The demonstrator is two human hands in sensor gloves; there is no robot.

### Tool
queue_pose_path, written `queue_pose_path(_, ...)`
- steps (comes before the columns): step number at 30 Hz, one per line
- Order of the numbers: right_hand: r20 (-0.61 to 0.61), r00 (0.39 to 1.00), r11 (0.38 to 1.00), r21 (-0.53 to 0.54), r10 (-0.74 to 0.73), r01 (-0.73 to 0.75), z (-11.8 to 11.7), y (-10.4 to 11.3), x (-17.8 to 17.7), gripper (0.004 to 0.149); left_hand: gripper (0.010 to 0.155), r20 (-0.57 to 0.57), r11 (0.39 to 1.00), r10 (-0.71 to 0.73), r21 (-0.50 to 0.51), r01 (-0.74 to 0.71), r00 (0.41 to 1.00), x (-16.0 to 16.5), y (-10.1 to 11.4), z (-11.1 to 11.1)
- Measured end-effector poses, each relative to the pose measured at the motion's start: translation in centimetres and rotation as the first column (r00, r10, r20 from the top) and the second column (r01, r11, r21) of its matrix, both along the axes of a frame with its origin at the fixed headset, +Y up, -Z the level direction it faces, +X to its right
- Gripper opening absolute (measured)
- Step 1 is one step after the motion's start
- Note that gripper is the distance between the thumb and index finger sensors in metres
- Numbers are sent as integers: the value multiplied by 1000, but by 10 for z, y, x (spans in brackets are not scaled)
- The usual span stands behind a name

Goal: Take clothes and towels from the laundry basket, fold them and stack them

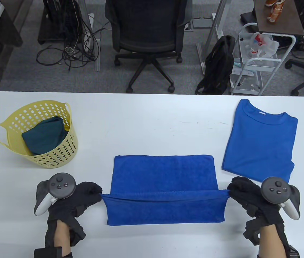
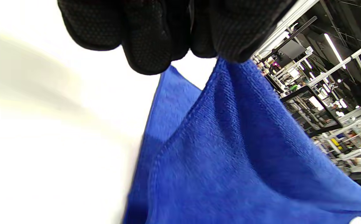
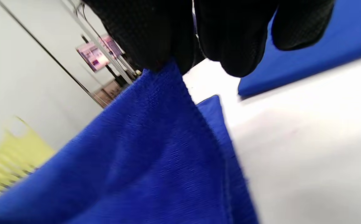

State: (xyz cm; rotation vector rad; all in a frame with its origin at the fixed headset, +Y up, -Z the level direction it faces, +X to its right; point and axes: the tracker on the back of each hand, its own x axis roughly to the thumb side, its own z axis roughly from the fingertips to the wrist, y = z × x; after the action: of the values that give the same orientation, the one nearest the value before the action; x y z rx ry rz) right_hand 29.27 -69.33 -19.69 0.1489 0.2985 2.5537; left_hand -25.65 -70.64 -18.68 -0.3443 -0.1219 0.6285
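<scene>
The blue towel (image 1: pixel 165 188) lies at the near middle of the white table (image 1: pixel 152 118), its far portion flat on the surface and its near edge raised and drawn taut between both hands. The left hand (image 1: pixel 74 197) pinches the left corner of that raised edge; the left wrist view confirms gloved fingers (image 2: pixel 149 37) closed on the cloth, the towel (image 2: pixel 230 149) hanging away from them above the table. The right hand (image 1: pixel 248 192) pinches the right corner likewise; in the right wrist view its fingers (image 3: pixel 155 34) are closed on the towel (image 3: pixel 143 149) corner. The lifted edge runs level from hand to hand, with a fold of towel draped below it toward the near side. A folded blue T-shirt (image 1: pixel 261 139) lies flat at the right of the table, collar to the far side, just beyond the right hand. A yellow laundry basket (image 1: pixel 37 134) stands at the left, holding a dark teal garment (image 1: pixel 45 135). An office chair (image 1: pixel 148 35) stands on the floor beyond the table
</scene>
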Motion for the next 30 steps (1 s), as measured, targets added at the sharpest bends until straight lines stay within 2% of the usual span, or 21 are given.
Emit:
queue_pose_path(3, 37, 989, 989, 19, 145, -146, -10, 6, -15, 37, 41, -7, 998, -54, 41, 55, 998, 13, 9, -15)
queue_pose_path(7, 93, 968, 971, 27, 233, -237, -30, 12, -20, 37, 41, -62, 996, -91, 16, 92, 994, 15, 15, -39)
queue_pose_path(11, 158, 944, 955, 22, 288, -295, -62, 13, -23, 38, 41, -119, 981, -193, -25, 191, 974, 19, 15, -67)
queue_pose_path(15, 154, 888, 900, -39, 434, -434, -99, -12, -41, 38, 41, -169, 948, -317, -89, 306, 933, 33, -10, -105)
queue_pose_path(18, 157, 841, 855, -43, 517, -518, -114, -34, -52, 38, 41, -178, 914, -403, -134, 384, 898, 42, -32, -124)
queue_pose_path(23, 126, 773, 782, -49, 622, -622, -127, -57, -63, 37, 40, -143, 858, -506, -183, 479, 851, 52, -59, -138)
queue_pose_path(28, 91, 728, 733, -61, 680, -677, -132, -73, -67, 35, 40, -93, 799, -589, -213, 562, 802, 60, -65, -142)
queue_pose_path(30, 120, 704, 712, -34, 700, -702, -130, -78, -68, 36, 41, -105, 777, -623, -201, 597, 775, 64, -66, -140)
